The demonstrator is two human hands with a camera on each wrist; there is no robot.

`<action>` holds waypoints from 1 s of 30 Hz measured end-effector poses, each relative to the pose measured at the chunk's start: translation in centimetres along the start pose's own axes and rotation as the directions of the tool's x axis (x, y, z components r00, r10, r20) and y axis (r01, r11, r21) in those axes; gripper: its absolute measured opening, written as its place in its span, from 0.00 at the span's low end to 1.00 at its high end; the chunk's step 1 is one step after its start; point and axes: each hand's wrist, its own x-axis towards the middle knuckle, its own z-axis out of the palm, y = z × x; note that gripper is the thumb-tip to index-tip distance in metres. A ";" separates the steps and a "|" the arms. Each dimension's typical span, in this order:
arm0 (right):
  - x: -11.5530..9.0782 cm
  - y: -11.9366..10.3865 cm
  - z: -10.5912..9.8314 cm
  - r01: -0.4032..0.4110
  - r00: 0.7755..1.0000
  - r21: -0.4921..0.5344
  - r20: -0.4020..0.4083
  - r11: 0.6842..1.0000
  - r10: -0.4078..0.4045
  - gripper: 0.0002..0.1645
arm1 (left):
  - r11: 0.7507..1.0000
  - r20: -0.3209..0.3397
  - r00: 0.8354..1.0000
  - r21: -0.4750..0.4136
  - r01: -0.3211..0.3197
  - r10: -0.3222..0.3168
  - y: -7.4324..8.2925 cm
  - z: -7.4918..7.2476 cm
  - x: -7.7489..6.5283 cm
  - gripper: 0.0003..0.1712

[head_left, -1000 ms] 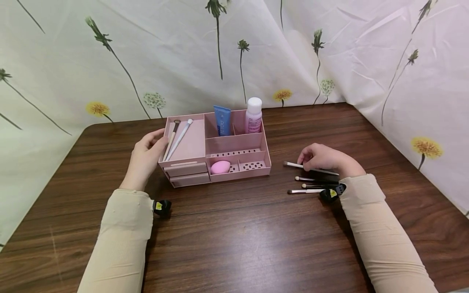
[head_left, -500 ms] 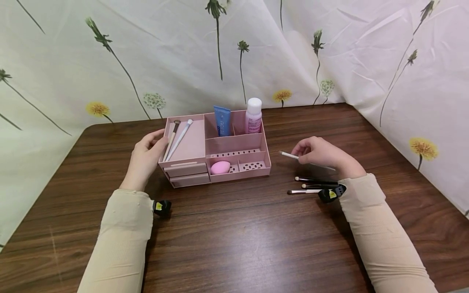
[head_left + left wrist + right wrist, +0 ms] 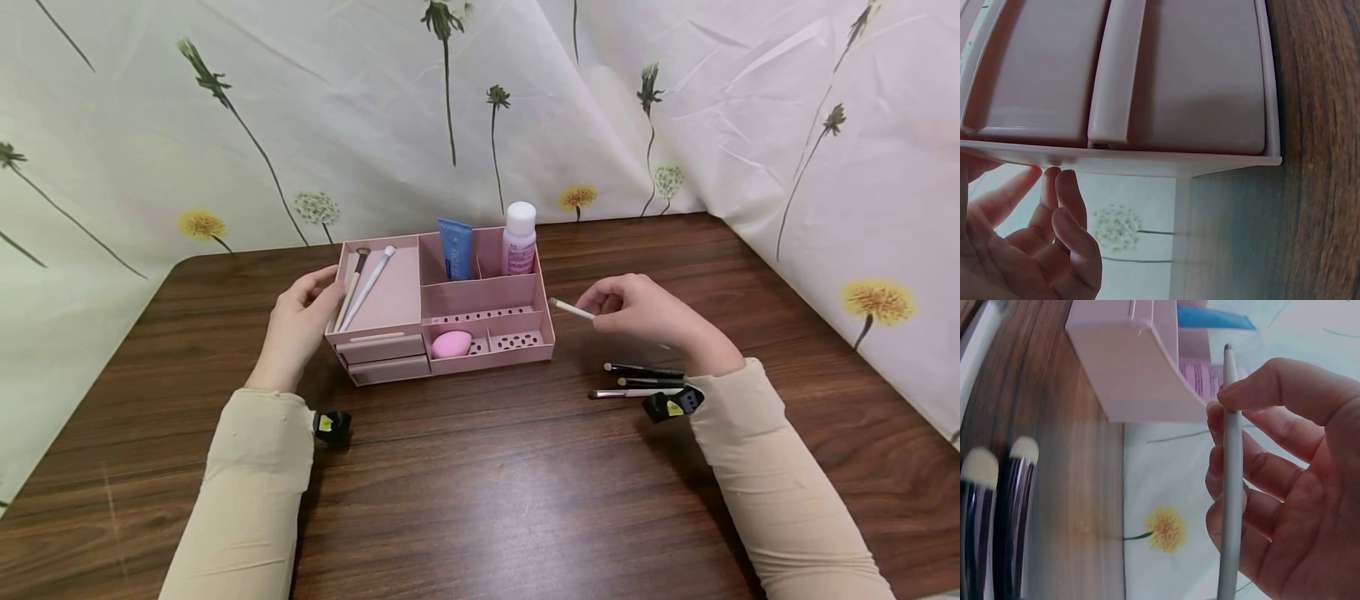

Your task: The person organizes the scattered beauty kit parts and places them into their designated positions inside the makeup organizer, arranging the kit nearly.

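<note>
Here, I have the right hand (image 3: 637, 312) pinching a white brush (image 3: 573, 309), its tip beside the right wall (image 3: 1110, 369) of the pink organizer (image 3: 491, 360), contact unclear. The left hand (image 3: 303, 321) touches the opposite side, fingers loosely bent. That right wall stands between brush and compartments (image 3: 483, 293) bearing a pink sponge (image 3: 452, 344), blue tube (image 3: 456, 250) and capped bottle (image 3: 519, 250). Two brushes (image 3: 367, 287) lie on the tray (image 3: 399, 287), three brushes (image 3: 648, 382) on the bench (image 3: 465, 492).

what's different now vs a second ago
The right hand has raised the white-handled brush and carried it left, toward the pink organizer. Nothing was let go. Unchanged: the left hand at the organizer's left side, the three brushes on the table, and the blue tube, bottle and pink sponge in the organizer.
</note>
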 end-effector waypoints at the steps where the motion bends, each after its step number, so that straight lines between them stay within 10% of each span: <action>1: 0.0 -0.2 0.1 0.004 1.000 0.001 -0.001 1.000 -0.004 0.15 | 1.000 0.000 1.000 0.000 0.000 0.000 0.0 0.0 0.0 0.32; 30: -0.6 -4.8 1.8 0.082 0.995 0.237 -0.072 0.968 -0.066 0.17 | 1.000 -0.012 1.000 -0.006 -0.017 0.017 0.1 -0.1 -0.2 0.31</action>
